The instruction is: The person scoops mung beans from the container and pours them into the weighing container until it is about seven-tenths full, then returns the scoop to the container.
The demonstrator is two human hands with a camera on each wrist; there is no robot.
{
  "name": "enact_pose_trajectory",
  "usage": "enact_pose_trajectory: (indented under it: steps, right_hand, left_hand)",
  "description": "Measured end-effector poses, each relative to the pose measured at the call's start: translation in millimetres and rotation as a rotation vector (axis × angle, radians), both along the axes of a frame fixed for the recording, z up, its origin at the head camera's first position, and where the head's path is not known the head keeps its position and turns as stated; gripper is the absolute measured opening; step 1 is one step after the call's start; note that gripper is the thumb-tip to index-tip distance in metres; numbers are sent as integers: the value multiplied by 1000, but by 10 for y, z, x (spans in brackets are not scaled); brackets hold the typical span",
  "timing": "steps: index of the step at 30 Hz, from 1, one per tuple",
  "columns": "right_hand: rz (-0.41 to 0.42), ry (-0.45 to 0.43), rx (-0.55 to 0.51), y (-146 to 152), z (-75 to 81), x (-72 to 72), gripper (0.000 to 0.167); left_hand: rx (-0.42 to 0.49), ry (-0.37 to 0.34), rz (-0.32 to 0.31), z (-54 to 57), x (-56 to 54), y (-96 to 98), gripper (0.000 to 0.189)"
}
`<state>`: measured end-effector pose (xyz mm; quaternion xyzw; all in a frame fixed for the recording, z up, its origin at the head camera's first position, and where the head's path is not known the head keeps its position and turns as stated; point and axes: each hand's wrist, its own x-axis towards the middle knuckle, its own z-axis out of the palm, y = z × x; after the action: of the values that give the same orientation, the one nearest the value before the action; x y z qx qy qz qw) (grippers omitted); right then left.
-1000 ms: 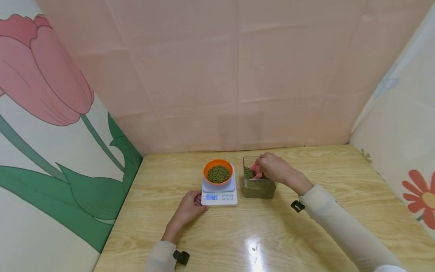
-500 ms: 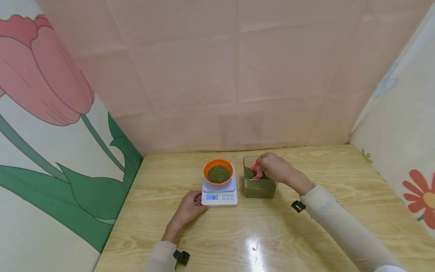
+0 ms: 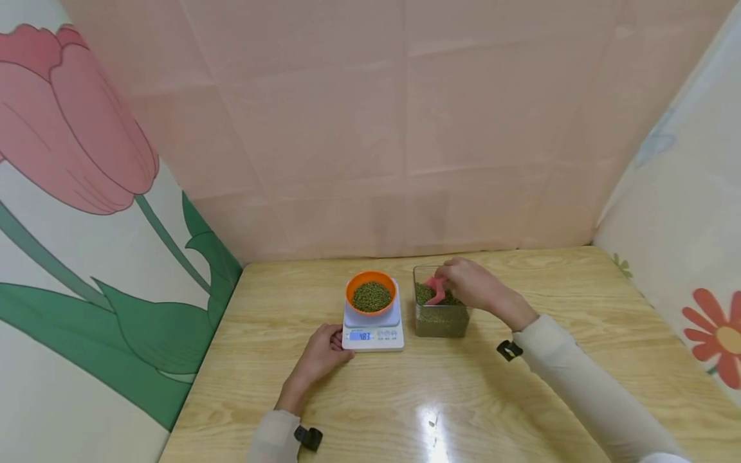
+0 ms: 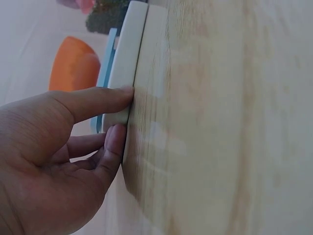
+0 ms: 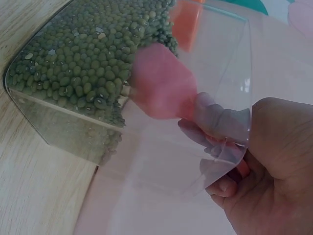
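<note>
A white kitchen scale carries an orange bowl with green mung beans in it; its lit display appears to read 483. My left hand pinches the scale's front left corner, one digit along the front and others at the side, as the left wrist view shows. To the scale's right stands a clear square container, partly filled with mung beans. Over its rim, my right hand grips a pink scoop. The scoop's tip meets the beans; its handle is mostly hidden by fingers.
Scale and container stand side by side on a light wood table, with a narrow gap between them. A pink-covered wall rises behind the table. Flower-painted walls flank both sides.
</note>
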<state>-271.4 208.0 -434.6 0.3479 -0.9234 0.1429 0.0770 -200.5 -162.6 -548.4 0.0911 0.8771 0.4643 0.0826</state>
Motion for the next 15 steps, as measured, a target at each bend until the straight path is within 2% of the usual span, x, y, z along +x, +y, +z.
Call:
enact_pose_trajectory:
  steps: [15]
  right_hand:
    - [-23,-18,-94,100,-24,41,13]
  left_hand:
    - [12,3,3,15,18,4,59]
